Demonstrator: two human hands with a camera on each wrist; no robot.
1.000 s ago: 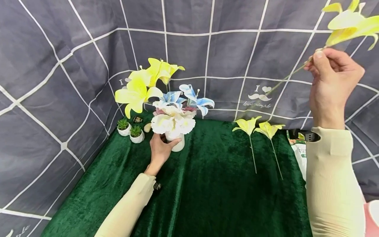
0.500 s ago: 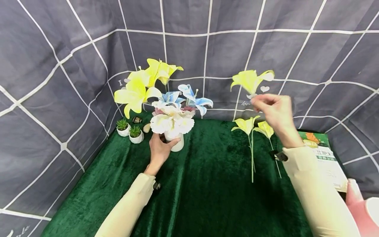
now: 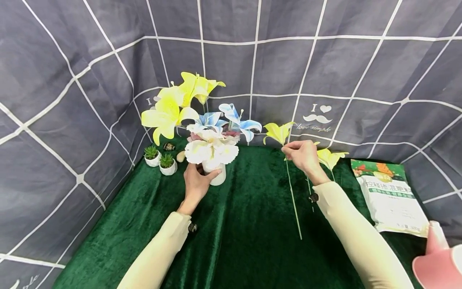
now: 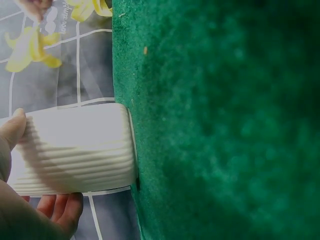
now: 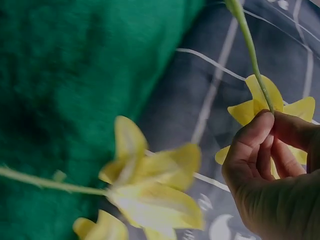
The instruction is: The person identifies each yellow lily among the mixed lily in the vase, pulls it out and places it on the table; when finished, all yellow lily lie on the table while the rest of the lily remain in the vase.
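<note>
My left hand (image 3: 196, 182) grips a white ribbed vase (image 4: 85, 150) from its left side, thumb across the front. The vase holds white blooms (image 3: 212, 150), blue lilies (image 3: 240, 122) and several yellow lilies (image 3: 167, 114). Over the right part of the table, my right hand (image 3: 302, 156) pinches the stem of a yellow lily (image 3: 278, 132) just below its bloom, the long stem hanging down. In the right wrist view, thumb and forefinger meet on that green stem (image 5: 252, 60). Behind the right hand lie two more yellow lilies, one (image 3: 330, 158) plainly seen, the other mostly hidden by the hand.
A green velvet cloth (image 3: 252, 241) covers the table. Two small potted succulents (image 3: 167, 164) and some stones (image 3: 181, 156) sit left of the vase. At right lie a white and green bag (image 3: 393, 196) and a pink watering can (image 3: 436, 261). A grey checked curtain (image 3: 274, 68) hangs behind.
My right hand has come down and leftward from the upper right with the yellow lily, whose bloom is now lower and nearer the vase. My left hand stays on the vase.
</note>
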